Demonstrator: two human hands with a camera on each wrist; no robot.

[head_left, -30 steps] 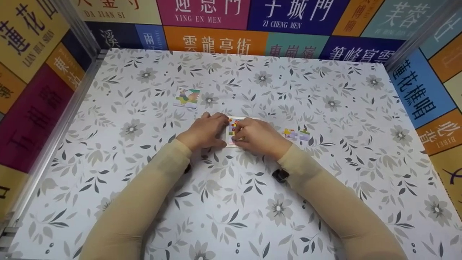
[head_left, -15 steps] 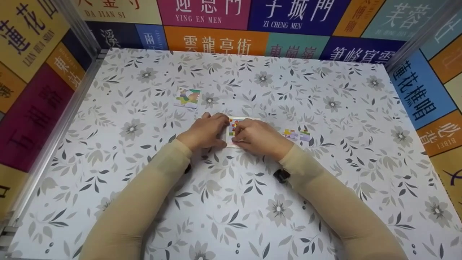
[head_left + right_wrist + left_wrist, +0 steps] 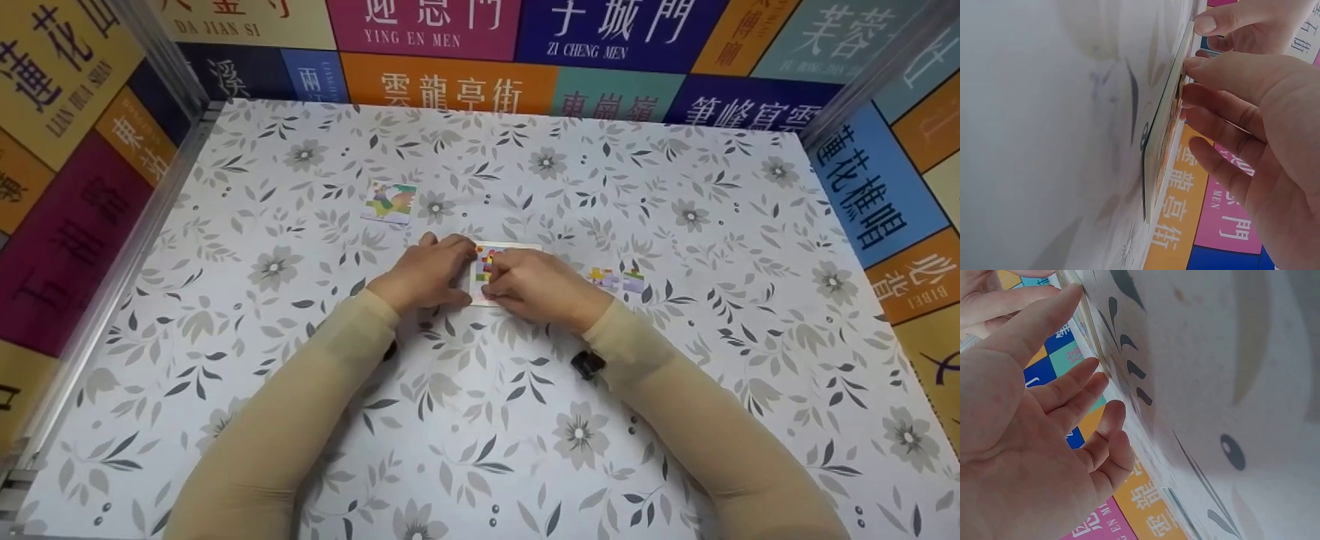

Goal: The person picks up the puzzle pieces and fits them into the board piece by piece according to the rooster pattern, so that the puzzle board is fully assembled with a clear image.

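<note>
A small framed jigsaw puzzle (image 3: pixel 505 245) with a pale rim lies on the table between the hands, bright pieces showing along its left part. The left hand (image 3: pixel 426 271) touches its left side, thumb near the front corner and fingertips near the back one, steadying the frame. Over the right part the right hand (image 3: pixel 546 285) bends its thumb and fingers down onto a jigsaw piece, which they mostly hide. In the right wrist view the thumb sits low at the puzzle's edge (image 3: pixel 1154 166), fingertips just beyond. Right of the right hand lie loose jigsaw pieces (image 3: pixel 602 278), yellow and lilac.
Another partly joined jigsaw picture (image 3: pixel 389 203) lies farther back on the left. White cloth with a grey floral print covers the table (image 3: pixel 480 420). Colourful lettered panels (image 3: pixel 450 88) stand at its back and sides.
The right hand has shifted slightly to the right, its fingers drawn closer together over the puzzle. The left hand stays where it was.
</note>
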